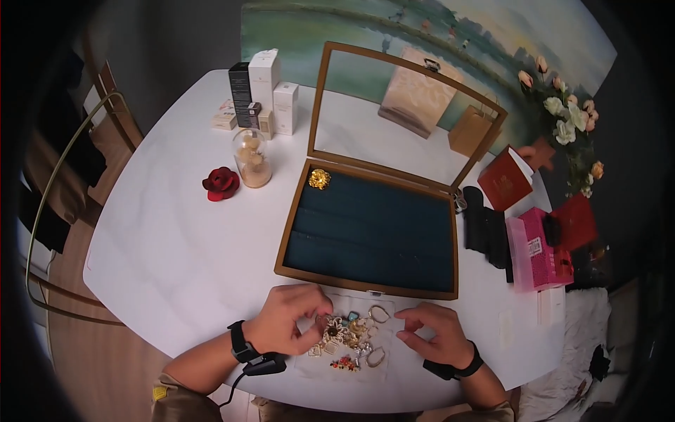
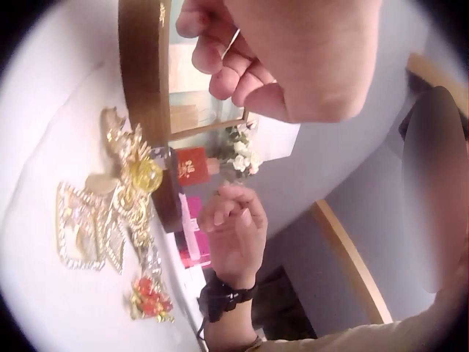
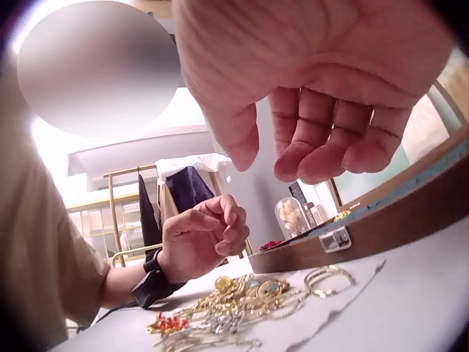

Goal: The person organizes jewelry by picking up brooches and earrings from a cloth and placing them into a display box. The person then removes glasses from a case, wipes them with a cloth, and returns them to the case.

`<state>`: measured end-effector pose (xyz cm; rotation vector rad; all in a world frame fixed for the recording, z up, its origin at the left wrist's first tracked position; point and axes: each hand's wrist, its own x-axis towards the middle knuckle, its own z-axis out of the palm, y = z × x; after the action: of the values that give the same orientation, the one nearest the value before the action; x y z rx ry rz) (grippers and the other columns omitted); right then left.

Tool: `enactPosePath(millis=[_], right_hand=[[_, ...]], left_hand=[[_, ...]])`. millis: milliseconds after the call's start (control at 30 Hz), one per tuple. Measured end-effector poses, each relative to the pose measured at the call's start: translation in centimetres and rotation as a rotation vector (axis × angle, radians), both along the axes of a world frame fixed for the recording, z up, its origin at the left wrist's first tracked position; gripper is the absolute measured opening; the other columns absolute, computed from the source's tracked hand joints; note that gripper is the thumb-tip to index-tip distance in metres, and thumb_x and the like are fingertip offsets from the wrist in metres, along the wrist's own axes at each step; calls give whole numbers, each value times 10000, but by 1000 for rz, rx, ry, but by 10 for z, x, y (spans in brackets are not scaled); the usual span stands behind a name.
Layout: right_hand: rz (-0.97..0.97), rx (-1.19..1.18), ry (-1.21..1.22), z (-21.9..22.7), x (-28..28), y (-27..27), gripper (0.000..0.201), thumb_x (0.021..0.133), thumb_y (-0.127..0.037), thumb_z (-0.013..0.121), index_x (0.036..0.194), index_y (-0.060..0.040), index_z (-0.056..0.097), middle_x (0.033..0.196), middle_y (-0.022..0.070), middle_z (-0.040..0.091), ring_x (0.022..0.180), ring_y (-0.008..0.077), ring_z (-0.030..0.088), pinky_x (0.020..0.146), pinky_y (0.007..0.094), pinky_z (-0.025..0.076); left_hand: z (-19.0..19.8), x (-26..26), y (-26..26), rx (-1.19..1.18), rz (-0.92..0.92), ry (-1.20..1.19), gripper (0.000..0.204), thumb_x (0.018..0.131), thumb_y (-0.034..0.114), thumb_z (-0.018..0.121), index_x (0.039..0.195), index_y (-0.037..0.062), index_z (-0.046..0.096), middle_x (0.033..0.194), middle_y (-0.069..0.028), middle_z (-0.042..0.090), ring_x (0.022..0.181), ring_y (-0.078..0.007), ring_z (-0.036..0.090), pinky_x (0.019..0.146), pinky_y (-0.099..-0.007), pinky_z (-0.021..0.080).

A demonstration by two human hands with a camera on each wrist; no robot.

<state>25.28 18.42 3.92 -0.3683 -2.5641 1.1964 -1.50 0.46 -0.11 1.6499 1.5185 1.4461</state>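
Note:
A pile of jewelry (image 1: 351,337) lies on a pale cloth near the table's front edge, with a red-and-gold piece (image 1: 344,363) and gold hoops (image 1: 378,314) in it. My left hand (image 1: 292,320) hovers at the pile's left, fingers loosely curled; the right wrist view shows this hand (image 3: 205,238) with nothing in it. To the right of the pile my right hand (image 1: 439,336) hangs with relaxed, bent fingers and holds nothing. Behind the pile stands a wooden case (image 1: 281,246), its glass lid raised; a gold flower-shaped piece (image 1: 319,178) sits in its back left corner on dark green lining.
A red fabric rose (image 1: 221,183) and a glass dome (image 1: 252,158) stand left of the case, small boxes (image 1: 264,81) behind them. On the right are a red booklet (image 1: 505,181), black rolls (image 1: 485,228) and a pink box (image 1: 541,250).

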Motion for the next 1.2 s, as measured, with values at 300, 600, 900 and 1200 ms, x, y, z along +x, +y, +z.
enactPosePath(millis=[300,600,900,1200], right_hand=[[-14,-192,-40,-35,0,-2,266,909,-74,782,1167,-72,715,772,28,637,666,136,608,636,284,507],[-47,-270,-49,-55,1,-1,192,950,-156,752,1117,-73,702,729,25,628,609,133,575,568,282,459],[-55,-311,-82,-54,-1,0,178,936,-101,746,1111,-76,733,749,9,623,642,92,577,578,242,460],[174,53,-34,-39,1,-14,275,916,-232,775,1140,-99,691,813,27,639,713,207,654,596,313,506]], left_hand=[[22,6,5,-106,-189,666,440,743,383,826,994,54,677,945,-103,629,815,-300,661,698,-411,557],[11,5,8,-155,-204,706,469,718,339,866,1048,58,686,985,-102,636,860,-297,659,763,-399,573],[0,0,8,-121,-169,681,419,722,308,852,1006,37,709,956,-119,633,833,-297,657,733,-397,582],[1,1,9,-109,-158,608,413,752,307,837,1029,37,693,942,-116,616,826,-316,655,713,-414,573]])
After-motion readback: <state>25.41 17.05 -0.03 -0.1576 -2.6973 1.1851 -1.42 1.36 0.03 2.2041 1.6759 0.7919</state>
